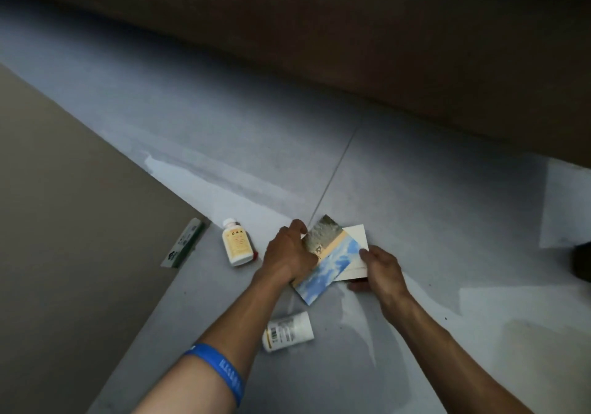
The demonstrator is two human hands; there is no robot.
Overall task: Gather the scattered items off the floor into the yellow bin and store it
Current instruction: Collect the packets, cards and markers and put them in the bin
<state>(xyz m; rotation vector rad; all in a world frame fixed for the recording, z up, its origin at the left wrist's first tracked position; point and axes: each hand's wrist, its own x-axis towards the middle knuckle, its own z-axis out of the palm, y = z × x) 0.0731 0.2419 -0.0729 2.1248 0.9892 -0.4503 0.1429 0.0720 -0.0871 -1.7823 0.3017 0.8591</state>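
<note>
Low over the grey floor, my left hand (289,254) grips the left edge of a picture card (332,260) printed with blue sky and a stony scene. My right hand (382,269) holds a white card (355,238) that lies partly under the picture card. A pale yellow bottle (236,242) with a white cap lies on the floor left of my left hand. A second white bottle (287,330) with a barcode label lies on its side between my forearms. A green and white flat box (184,244) rests at the far left. The yellow bin is not in view.
A brown mat or board (80,222) covers the floor at the left. A dark brown furniture front (383,46) runs across the back. A dark object (582,263) shows at the right edge. My left forearm wears a blue wristband (220,369).
</note>
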